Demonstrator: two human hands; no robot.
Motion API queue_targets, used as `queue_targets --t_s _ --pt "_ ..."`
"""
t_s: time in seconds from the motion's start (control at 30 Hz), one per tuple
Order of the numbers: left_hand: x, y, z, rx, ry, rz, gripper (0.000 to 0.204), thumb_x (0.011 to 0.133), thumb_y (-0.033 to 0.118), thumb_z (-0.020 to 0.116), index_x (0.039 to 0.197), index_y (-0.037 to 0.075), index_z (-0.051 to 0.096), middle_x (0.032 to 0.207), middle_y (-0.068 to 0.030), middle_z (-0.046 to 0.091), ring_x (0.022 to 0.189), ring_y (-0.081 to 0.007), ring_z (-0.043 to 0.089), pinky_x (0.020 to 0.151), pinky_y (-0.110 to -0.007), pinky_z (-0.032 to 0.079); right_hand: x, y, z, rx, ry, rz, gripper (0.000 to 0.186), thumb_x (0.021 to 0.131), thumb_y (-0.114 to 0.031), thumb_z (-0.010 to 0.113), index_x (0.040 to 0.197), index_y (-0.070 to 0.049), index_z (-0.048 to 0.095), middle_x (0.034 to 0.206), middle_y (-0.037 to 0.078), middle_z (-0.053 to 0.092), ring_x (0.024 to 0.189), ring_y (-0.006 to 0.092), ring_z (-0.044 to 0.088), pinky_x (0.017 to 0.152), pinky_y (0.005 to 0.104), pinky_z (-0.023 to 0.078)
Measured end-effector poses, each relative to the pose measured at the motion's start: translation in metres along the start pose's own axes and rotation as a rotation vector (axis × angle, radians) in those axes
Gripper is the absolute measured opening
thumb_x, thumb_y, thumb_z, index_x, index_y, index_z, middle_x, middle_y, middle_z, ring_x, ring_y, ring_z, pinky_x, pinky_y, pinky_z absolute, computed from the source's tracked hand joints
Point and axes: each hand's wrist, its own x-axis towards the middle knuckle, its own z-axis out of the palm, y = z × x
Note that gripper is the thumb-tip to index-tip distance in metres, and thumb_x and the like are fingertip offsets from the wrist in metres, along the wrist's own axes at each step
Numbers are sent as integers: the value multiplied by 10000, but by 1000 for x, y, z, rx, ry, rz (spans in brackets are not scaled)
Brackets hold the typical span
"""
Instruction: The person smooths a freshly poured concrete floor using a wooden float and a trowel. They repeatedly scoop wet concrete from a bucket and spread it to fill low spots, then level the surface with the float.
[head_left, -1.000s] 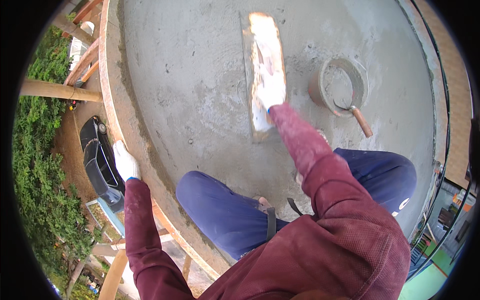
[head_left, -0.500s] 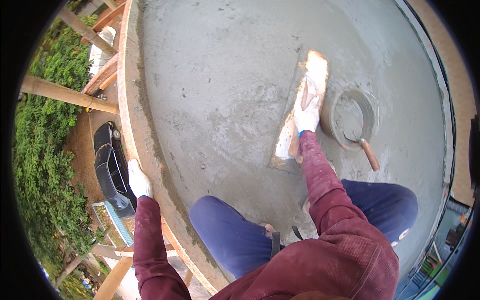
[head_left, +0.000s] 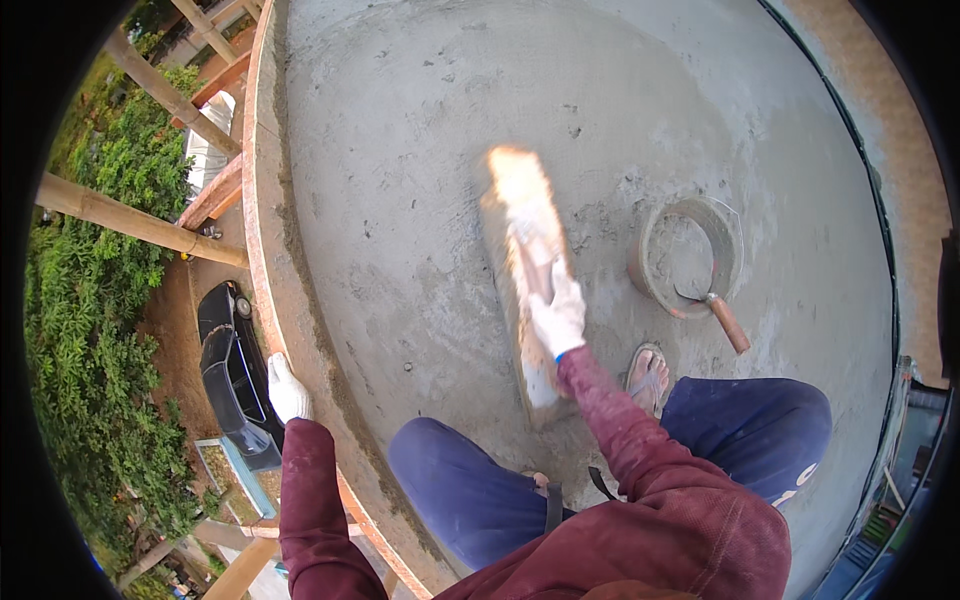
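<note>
My right hand (head_left: 558, 315), in a white glove, grips the handle of a long wooden float (head_left: 545, 385). The float lies on the wet grey cement surface (head_left: 420, 230) in front of me, its far end washed out by bright light. At the left, my gloved left hand (head_left: 288, 390) is closed over the wooden edge board (head_left: 262, 240) along the slab; its fingertips are partly hidden. Right of the float stands a bucket (head_left: 648, 262) with cement in it. A trowel with a wooden handle (head_left: 729, 323) rests over the bucket's near rim.
My sandalled foot (head_left: 648, 378) and bent knees are close to the float. Beyond the left edge is a drop, with wooden poles (head_left: 140, 222), a black car (head_left: 235, 370) and trees (head_left: 100, 310) below. A dark cable (head_left: 868, 165) runs along the right edge.
My right hand has swept the float left and toward me, away from the bucket. My left hand keeps its place at the edge board. The view has shifted slightly.
</note>
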Motion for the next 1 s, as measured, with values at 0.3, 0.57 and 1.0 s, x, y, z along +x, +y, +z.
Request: queue_targets --t_s 0.3,0.57,1.0 --pt "-9 32 0 -43 -39 -34 541 1109 385 467 1395 -58 584 1301 -133 675 1155 -199 619 1039 -322 453 248 21 -22 -135 166 98 764 932 -496 625 1475 17 466 1266 296 662 1134 439 667 1001 477 512" --pt "-4 28 7 41 25 31 661 1094 464 466 1503 -56 461 1416 -172 607 1182 -275 622 1049 -352 465 10 -114 15 -165 -565 -351 610 953 -162 564 1548 -150 433 1447 187 555 1327 343 557 1098 439 468" --pt "-29 68 17 139 -9 25 893 1009 596 544 1613 -4 274 1570 -256 448 1369 -384 527 1155 -398 390 127 -237 -325 -363 164 -660 642 870 -175 672 1491 -148 511 1337 167 663 1236 337 641 1073 434 505"
